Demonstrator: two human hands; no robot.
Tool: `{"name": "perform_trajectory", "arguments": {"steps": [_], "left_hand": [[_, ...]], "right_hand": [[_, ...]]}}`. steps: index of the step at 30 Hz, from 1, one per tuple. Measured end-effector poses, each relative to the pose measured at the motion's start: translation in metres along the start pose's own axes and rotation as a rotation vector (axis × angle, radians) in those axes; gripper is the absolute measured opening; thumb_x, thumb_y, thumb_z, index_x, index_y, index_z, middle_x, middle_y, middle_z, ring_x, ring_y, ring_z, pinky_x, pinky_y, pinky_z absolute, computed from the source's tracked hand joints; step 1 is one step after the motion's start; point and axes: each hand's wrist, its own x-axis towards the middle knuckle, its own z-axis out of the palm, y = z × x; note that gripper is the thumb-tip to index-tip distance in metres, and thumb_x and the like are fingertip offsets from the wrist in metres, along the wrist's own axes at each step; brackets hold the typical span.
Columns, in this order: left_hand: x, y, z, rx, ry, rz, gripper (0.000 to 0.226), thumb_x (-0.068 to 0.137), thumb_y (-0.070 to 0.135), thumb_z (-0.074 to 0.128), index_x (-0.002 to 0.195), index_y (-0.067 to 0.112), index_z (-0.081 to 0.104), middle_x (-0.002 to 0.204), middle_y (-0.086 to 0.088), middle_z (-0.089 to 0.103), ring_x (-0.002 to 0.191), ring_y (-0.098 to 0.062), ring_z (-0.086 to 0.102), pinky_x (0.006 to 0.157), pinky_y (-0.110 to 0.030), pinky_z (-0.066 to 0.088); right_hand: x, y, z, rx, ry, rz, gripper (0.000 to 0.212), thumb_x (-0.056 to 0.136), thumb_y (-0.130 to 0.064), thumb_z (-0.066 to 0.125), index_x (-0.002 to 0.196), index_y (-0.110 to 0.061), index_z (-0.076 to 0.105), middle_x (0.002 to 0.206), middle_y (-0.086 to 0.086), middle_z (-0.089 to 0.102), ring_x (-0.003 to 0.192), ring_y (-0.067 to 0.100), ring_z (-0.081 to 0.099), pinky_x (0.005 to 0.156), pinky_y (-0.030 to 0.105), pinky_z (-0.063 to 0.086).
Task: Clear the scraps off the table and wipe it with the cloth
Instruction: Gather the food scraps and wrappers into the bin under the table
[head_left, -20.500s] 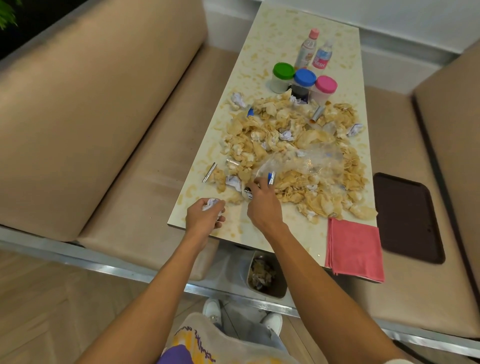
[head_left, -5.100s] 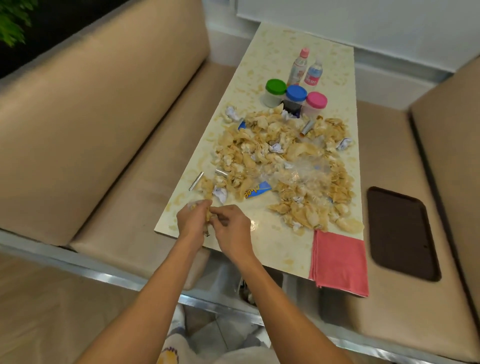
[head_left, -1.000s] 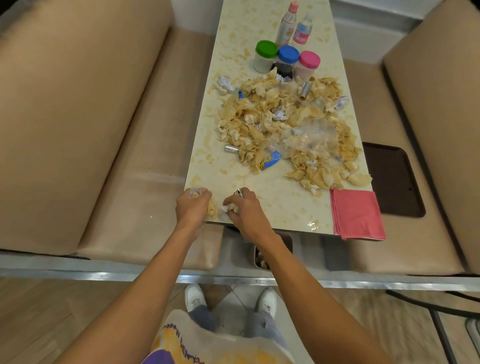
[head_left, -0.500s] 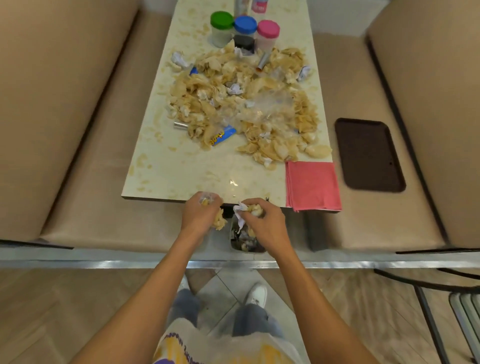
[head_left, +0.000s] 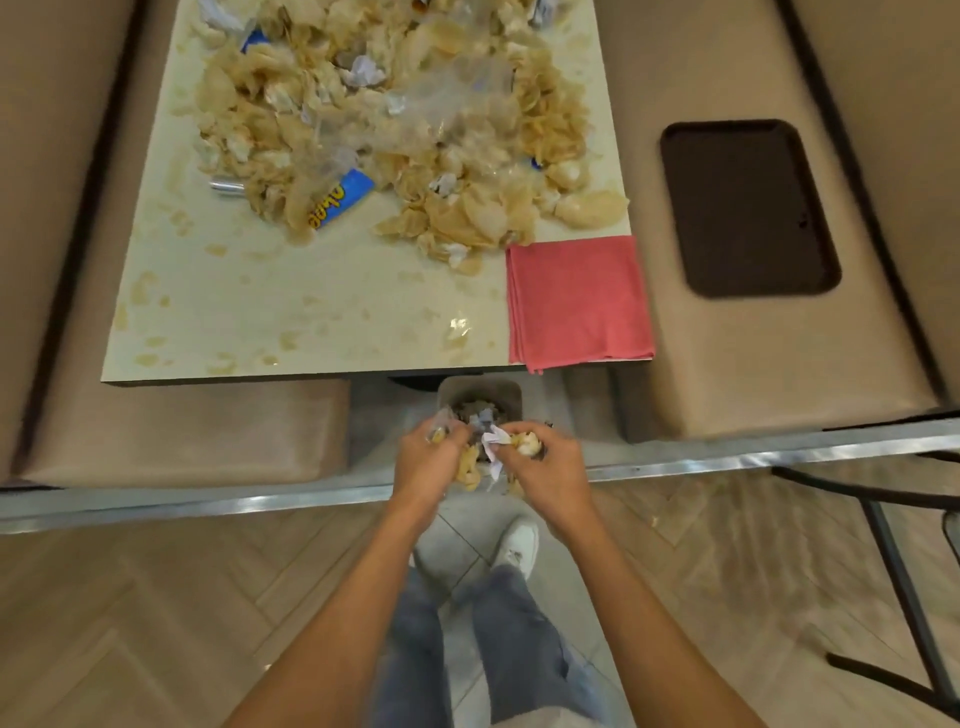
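Beige scraps (head_left: 469, 464), gripped in left hand (head_left: 427, 460) and right hand (head_left: 546, 465), have moved off the near edge of the worktop (head_left: 260, 322) to over the bin (head_left: 480, 385); the main pile (head_left: 395, 119) remains, cloth (head_left: 577, 297) waiting at the near-right corner.

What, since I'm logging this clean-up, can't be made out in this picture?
- Small grey bin, head view: the left hand and right hand cover most of its contents.
- Pile of beige food scraps on the cream table: far part cut off by the top edge.
- Crumpled scraps gripped in both hands: blurred, and curled fingers hide how much.
- Blue printed wrapper: lettering partly under scraps.
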Motion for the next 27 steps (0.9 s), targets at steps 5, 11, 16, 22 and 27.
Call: {"name": "perform_trajectory", "arguments": {"steps": [5,11,16,22,27], "left_hand": [[0.059,-0.026,0.016,-0.012,-0.006,-0.104,0.022,0.092,0.031,0.071,0.112,0.023,0.074,0.104,-0.005,0.077,0.095,-0.023,0.073,0.087,-0.04,0.06],[0.143,-0.071,0.029,-0.063,0.062,-0.12,0.009,0.095,0.028,0.069,0.101,0.025,0.075,0.094,-0.003,0.075,0.089,-0.022,0.069,0.078,-0.037,0.054],[0.2,-0.102,0.037,-0.012,0.078,-0.113,0.011,0.094,0.027,0.066,0.087,0.022,0.073,0.088,-0.006,0.073,0.085,-0.023,0.066,0.076,-0.035,0.049],[0.247,-0.133,0.045,0.112,0.062,-0.089,0.019,0.094,0.023,0.063,0.108,0.013,0.069,0.1,-0.01,0.07,0.089,-0.024,0.065,0.058,-0.027,0.046],[0.265,-0.14,0.058,0.2,0.085,-0.074,0.018,0.098,0.027,0.065,0.113,0.017,0.066,0.1,-0.004,0.069,0.081,-0.01,0.061,0.054,-0.025,0.043]], "right_hand": [[0.05,0.045,0.01,0.03,0.053,0.101,0.021,0.083,-0.027,0.087,0.102,-0.026,0.08,0.091,-0.007,0.075,0.082,0.011,0.07,0.07,0.027,0.055],[0.135,0.105,0.042,-0.04,0.096,0.088,0.015,0.083,-0.023,0.087,0.095,-0.025,0.078,0.092,-0.003,0.077,0.088,0.016,0.072,0.081,0.031,0.058],[0.2,0.152,0.082,-0.273,0.072,0.026,0.015,0.087,-0.024,0.082,0.102,-0.02,0.081,0.099,0.003,0.078,0.089,0.019,0.071,0.083,0.027,0.055],[0.237,0.196,0.114,-0.558,-0.153,-0.019,0.045,0.093,-0.031,0.074,0.136,-0.025,0.067,0.132,0.008,0.067,0.118,0.028,0.065,0.099,0.027,0.048],[0.241,0.205,0.1,-0.556,-0.159,-0.039,0.036,0.099,-0.023,0.064,0.134,-0.022,0.069,0.134,0.007,0.069,0.123,0.029,0.063,0.105,0.032,0.047]]}}
